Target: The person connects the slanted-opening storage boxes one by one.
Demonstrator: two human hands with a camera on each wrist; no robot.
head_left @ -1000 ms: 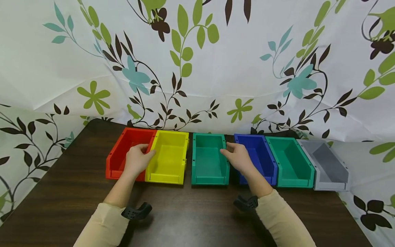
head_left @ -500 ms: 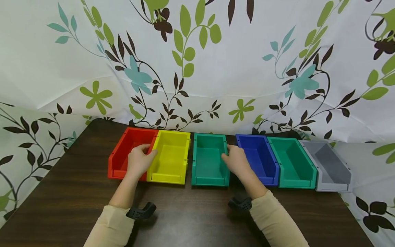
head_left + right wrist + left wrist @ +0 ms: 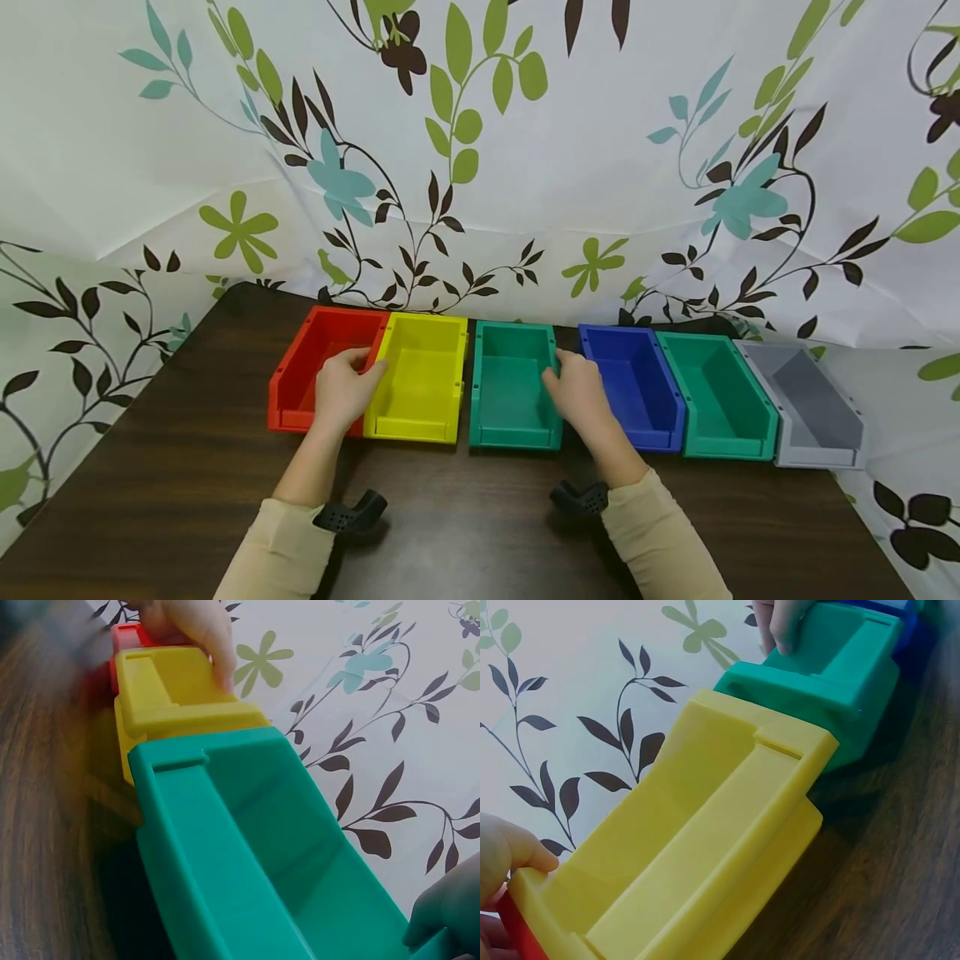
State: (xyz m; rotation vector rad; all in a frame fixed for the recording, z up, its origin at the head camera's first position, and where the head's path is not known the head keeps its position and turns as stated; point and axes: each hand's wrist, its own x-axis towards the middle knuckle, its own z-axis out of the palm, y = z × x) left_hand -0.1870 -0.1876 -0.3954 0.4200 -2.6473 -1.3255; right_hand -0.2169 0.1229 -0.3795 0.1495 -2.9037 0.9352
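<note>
In the head view, my left hand [image 3: 345,392] pinches the adjoining walls of the red bin [image 3: 288,392] and the yellow bin [image 3: 418,375]. Its thumb is on the yellow side and its fingers reach into the red bin. My right hand [image 3: 579,387] grips the right wall of the middle green bin [image 3: 515,383], thumb inside. A narrow gap separates the yellow and middle green bins. The left wrist view shows the yellow bin [image 3: 682,825] from its front corner. Close up in the right wrist view is the middle green bin [image 3: 262,847], its right wall partly covered by fingers.
To the right stand a blue bin [image 3: 633,383], a second green bin [image 3: 720,396] and a grey bin [image 3: 806,404], side by side. All rest on a dark wooden table [image 3: 457,517]. Behind it hangs a white cloth [image 3: 525,200] with a leaf pattern.
My right hand's fingers have settled closer onto the green bin's wall. The gap between the yellow and middle green bins looks slightly narrower. The head view has shifted a little.
</note>
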